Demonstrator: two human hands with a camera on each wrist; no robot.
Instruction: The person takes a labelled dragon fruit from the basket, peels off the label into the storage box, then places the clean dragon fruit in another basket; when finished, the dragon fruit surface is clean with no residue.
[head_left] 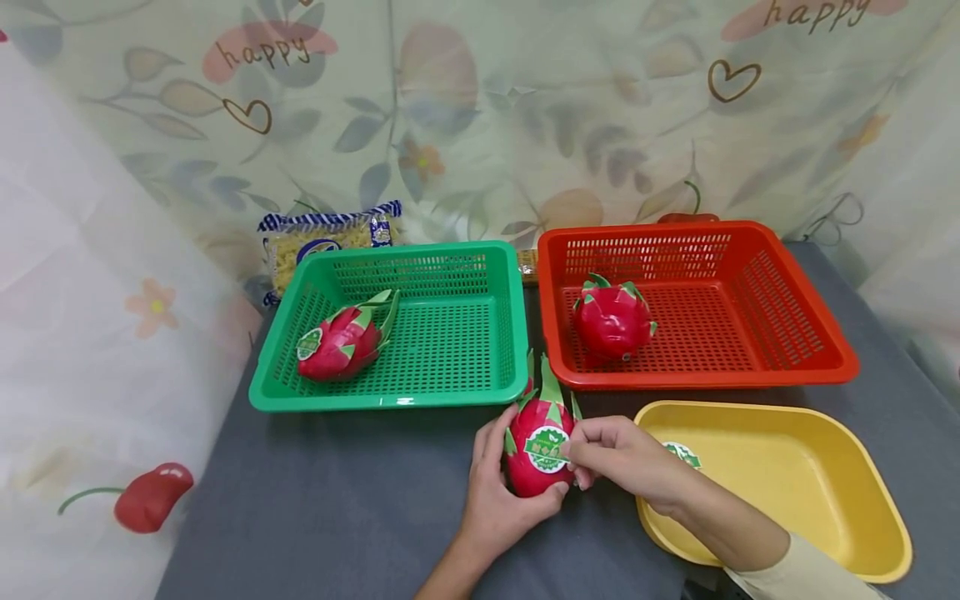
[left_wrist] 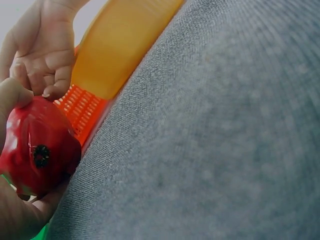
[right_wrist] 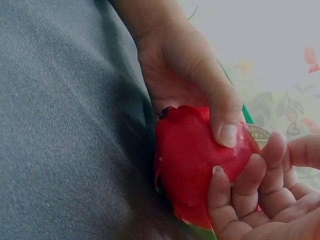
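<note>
Fingers of the right hand (head_left: 630, 460) are closed in a pinch at the right-hand edge of a round green-and-white label (head_left: 545, 448), and in the right wrist view that edge looks lifted off the skin! Underneath sits the red dragon fruit (head_left: 534, 483), gripped by the left hand (head_left: 497, 492), fingers curled round its left flank and thumb across the near end. Look at the line of it: long axis running away from the person, leafy tip aimed at the gap between the green basket (head_left: 390, 402) and the red basket (head_left: 697, 379), blunt end close to the body, label facing up. So the right hand comes in from the side, across that axis, with the label just to the left of its palm; it's the nearer hand to that edge. Just beyond its wrist, the yellow tray (head_left: 810, 483) bears another label (head_left: 682, 454) near its left rim.
</note>
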